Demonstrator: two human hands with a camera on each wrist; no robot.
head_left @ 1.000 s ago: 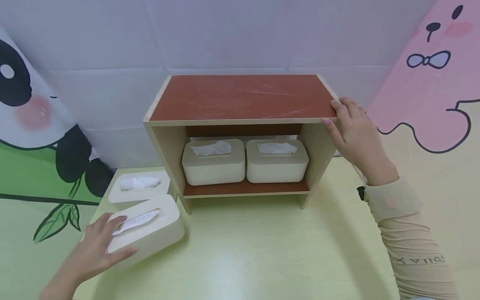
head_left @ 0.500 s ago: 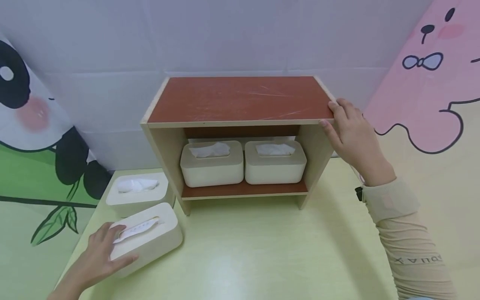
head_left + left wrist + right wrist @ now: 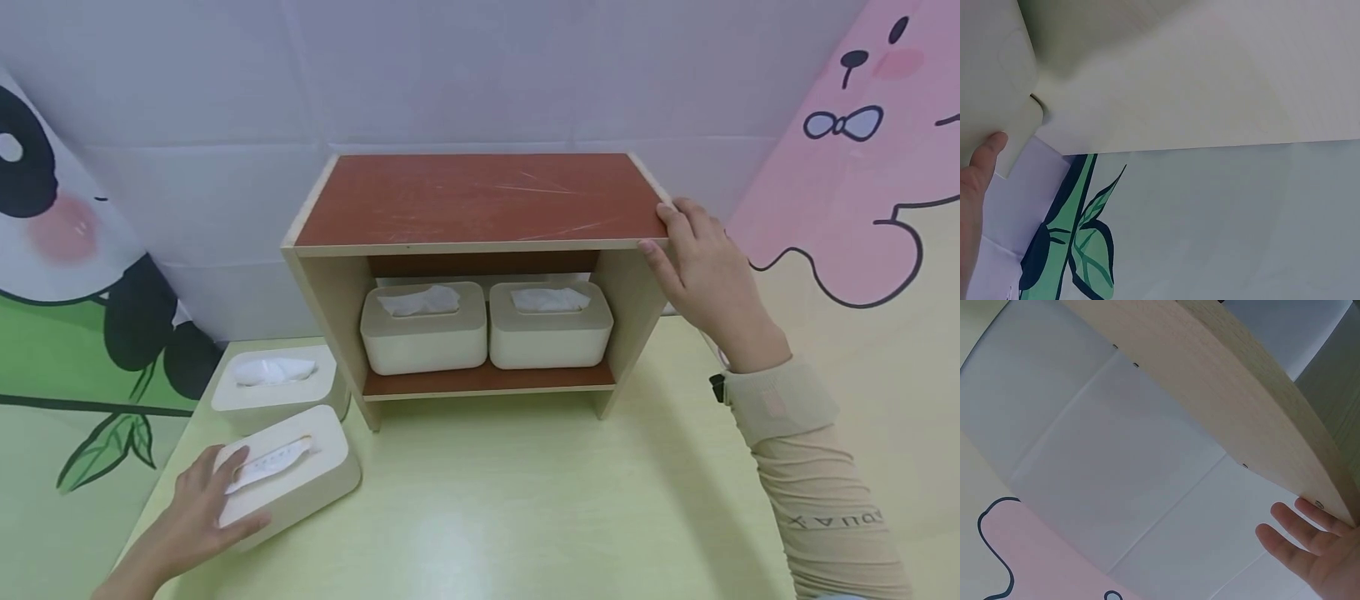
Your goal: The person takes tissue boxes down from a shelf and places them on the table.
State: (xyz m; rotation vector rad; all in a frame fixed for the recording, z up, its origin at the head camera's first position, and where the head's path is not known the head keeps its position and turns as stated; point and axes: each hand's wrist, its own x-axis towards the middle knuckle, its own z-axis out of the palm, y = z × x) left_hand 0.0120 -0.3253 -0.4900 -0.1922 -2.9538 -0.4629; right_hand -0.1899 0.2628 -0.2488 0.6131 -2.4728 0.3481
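At the lower left of the head view, my left hand holds a white tissue box, thumb on its near side and fingers over the top end. The box lies at a slant, a tissue in its slot; whether its base fully rests on the table cannot be told. Another tissue box stands just behind it. My right hand grips the top right corner of a small wooden shelf, thumb at the front edge. In the right wrist view, fingers lie along the shelf's outer side panel.
Inside the shelf two tissue boxes, left and right, stand side by side on the lower board. The pale table spreads in front. A light wall cloth hangs behind, with cartoon prints at both sides.
The tissue box in my left hand has come slightly toward me and lower, apart from the one behind. My right hand stays on the shelf corner; the view has shifted slightly.
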